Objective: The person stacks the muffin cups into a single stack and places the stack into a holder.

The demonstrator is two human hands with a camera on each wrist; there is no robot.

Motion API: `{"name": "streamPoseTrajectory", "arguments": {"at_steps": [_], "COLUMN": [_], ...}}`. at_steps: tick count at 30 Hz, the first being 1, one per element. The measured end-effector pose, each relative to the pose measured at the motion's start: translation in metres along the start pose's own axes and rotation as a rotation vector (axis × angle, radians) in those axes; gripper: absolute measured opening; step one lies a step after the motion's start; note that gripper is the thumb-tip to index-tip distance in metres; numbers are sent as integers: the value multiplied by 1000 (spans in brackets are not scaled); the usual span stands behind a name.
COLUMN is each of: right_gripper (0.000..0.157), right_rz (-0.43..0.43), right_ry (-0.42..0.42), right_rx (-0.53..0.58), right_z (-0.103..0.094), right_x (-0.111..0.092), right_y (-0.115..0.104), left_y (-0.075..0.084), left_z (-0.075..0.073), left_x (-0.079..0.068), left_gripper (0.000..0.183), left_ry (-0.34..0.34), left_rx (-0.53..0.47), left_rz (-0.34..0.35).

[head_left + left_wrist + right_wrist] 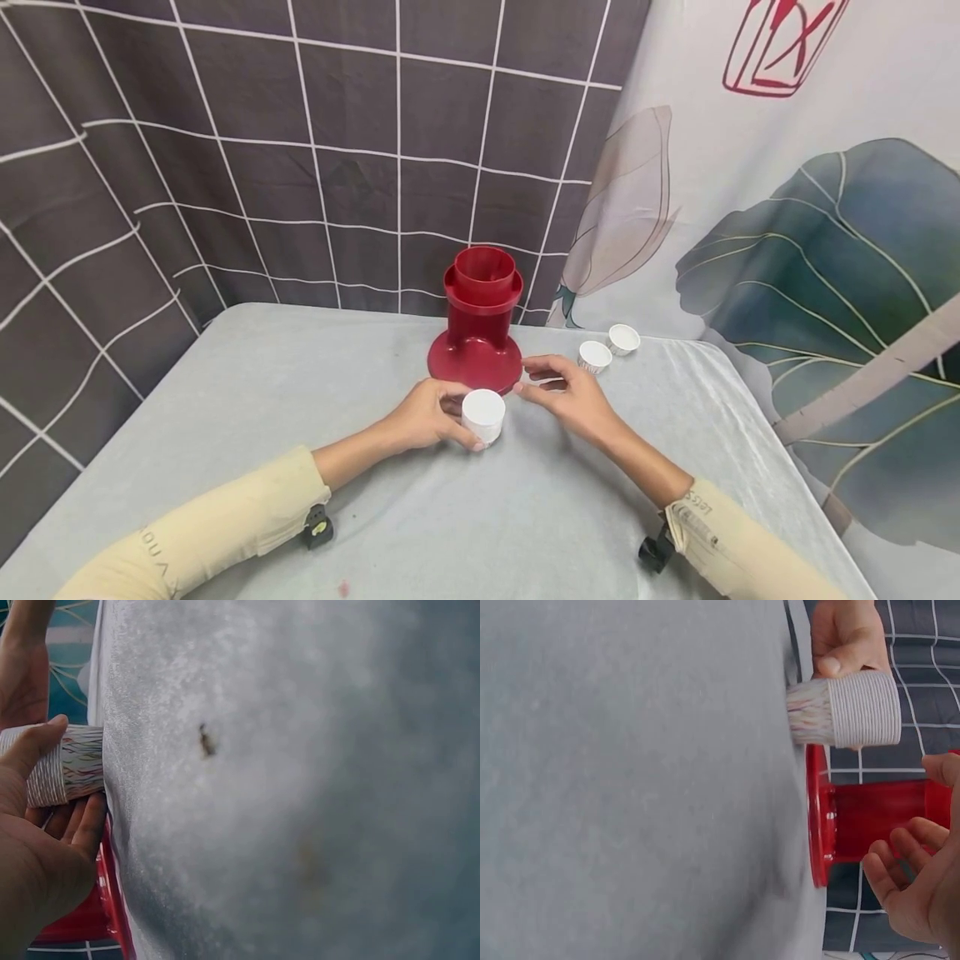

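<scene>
A stack of white paper baking cups (pixel 483 416) stands on the cloth, its rims showing as close ribs above a pleated, coloured-pattern lower part (pixel 82 759). My left hand (pixel 431 417) holds this stack from the left, thumb on the near side and fingers behind. Just beyond it stands a red plastic tube-shaped holder (pixel 480 321) with a wide round base and a narrower ring in its top. Beside that base, on its right, my right hand (pixel 570 396) hovers with loosely bent fingers and nothing in its grasp. In the right wrist view, the fingers (pixel 900 851) overlap the holder.
Two single white paper cups (pixel 595 357) (pixel 623 339) sit near the table's back right edge. Grey cloth (pixel 480 525) covers the table. Behind it hang a dark grid-patterned curtain (pixel 352 192) and a white curtain with leaf prints (pixel 825 250).
</scene>
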State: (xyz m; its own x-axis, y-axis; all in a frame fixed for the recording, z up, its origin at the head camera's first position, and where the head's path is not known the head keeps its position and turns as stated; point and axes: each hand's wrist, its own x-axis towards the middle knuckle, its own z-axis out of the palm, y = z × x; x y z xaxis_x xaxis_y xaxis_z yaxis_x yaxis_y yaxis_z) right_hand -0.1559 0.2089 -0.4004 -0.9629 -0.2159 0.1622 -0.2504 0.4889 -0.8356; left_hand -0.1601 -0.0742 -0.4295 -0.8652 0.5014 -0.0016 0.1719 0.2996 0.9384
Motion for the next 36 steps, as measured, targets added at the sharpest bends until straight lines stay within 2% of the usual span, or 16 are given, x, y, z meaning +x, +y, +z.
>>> {"name": "streamPoseTrajectory", "arguments": {"at_steps": [9,16,26,36], "right_gripper": [48,49,52,46], "right_rz": [20,35,23,23], "right_ry": [60,84,148,220], "right_rx": [-31,-101,-141,-282], "right_z": [-12,-26,-44,-59], "right_x": [4,9,18,26], "right_y": [6,13,23,33], "left_y": [1,1,0,-1], "left_z": [1,0,1,1], "left_x": [0,-1,-1,-1], "left_gripper": [62,63,63,62], "left_ry": [7,4,6,5], "left_rx": [-13,-10,-20,-36], "left_rz": [-18,-23,-17,-9]}}
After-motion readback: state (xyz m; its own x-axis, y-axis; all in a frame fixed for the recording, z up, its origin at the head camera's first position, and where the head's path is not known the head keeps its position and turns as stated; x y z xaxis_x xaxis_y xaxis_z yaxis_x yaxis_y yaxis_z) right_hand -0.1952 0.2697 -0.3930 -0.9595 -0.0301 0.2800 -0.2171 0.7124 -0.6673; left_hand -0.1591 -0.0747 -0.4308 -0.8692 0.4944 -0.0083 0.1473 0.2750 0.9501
